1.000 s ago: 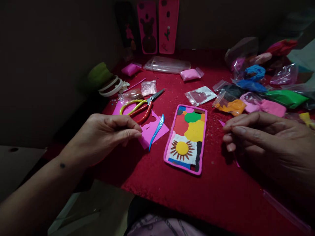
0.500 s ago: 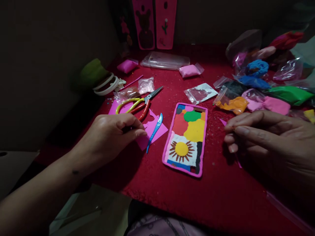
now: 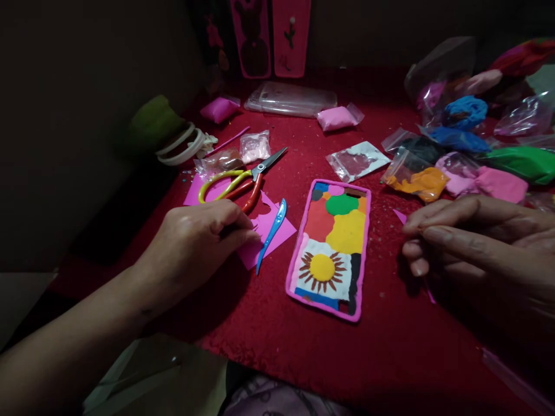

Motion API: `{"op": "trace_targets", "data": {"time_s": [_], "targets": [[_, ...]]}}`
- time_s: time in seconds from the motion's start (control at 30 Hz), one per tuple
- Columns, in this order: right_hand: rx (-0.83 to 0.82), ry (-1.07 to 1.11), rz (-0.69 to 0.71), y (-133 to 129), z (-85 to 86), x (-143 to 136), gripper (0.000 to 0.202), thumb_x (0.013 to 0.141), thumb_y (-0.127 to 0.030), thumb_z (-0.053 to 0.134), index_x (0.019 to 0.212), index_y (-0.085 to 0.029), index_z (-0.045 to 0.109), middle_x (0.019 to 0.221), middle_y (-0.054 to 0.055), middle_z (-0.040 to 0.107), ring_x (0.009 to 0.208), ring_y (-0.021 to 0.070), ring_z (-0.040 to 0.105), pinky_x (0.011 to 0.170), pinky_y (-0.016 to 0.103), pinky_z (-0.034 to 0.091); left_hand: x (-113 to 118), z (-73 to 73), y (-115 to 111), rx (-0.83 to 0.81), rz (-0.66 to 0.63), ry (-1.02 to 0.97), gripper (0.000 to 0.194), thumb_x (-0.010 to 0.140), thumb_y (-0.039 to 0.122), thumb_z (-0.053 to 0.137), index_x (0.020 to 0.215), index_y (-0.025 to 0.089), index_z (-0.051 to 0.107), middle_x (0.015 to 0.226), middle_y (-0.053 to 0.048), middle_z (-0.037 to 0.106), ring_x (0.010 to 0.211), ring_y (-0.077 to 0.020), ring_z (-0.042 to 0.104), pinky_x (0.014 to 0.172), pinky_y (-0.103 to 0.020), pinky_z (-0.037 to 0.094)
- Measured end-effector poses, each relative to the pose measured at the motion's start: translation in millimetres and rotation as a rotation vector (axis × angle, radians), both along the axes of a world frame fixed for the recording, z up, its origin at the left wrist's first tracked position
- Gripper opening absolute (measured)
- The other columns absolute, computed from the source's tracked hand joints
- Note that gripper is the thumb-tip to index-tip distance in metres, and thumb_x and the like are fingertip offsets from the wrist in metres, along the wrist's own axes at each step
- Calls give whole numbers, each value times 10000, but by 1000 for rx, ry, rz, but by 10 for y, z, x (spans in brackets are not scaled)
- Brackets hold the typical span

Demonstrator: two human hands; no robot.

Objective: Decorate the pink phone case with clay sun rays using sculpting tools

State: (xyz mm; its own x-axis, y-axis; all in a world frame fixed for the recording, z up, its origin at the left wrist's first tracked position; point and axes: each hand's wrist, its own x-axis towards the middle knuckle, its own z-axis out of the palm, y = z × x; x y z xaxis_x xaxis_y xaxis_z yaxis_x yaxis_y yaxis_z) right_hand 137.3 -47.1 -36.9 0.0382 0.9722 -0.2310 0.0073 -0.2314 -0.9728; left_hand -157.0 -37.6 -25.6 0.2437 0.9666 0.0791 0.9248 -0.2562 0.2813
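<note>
the phone case (image 3: 328, 249) lies flat on the worktop (image 3: 390, 352) toward four o'clock, top end aimed just past twelve. its pink rim (image 3: 365, 236) frames a green patch (image 3: 341, 204) at one o'clock, red patch (image 3: 319, 222) at eleven, brown-petalled yellow flower (image 3: 322, 268) near six. a brownish bit (image 3: 421, 230), mostly hidden, is pinched in the right hand (image 3: 481, 242).

Left hand (image 3: 195, 242) seemingly nearer blue tool (image 3: 272, 234)

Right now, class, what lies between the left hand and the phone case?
A blue knife, partly over pink paper, shows there in the head view.
</note>
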Motion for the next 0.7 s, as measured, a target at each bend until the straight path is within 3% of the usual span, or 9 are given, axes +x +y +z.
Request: {"op": "trace_targets", "data": {"time_s": [0.3, 0.7], "targets": [[-31, -37, -51, 5, 33, -45, 182, 622, -286, 818, 717, -190, 697, 641, 64, 683, 487, 160, 644, 413, 176, 502, -5, -15, -9, 22, -27, 15, 134, 782, 295, 678, 729, 176, 648, 649, 31, 648, 530, -83, 518, 549, -200, 337], [-37, -53, -60, -3, 40, -31, 186, 613, -299, 821, 699, -188, 699, 642, 67, 687, 465, 160, 640, 379, 169, 482, -58, -61, -18, 135, -189, 39, 160, 863, 312, 593, 811, 186, 677, 817, -9, 711, 713, -125, 642, 665, -195, 421]]}}
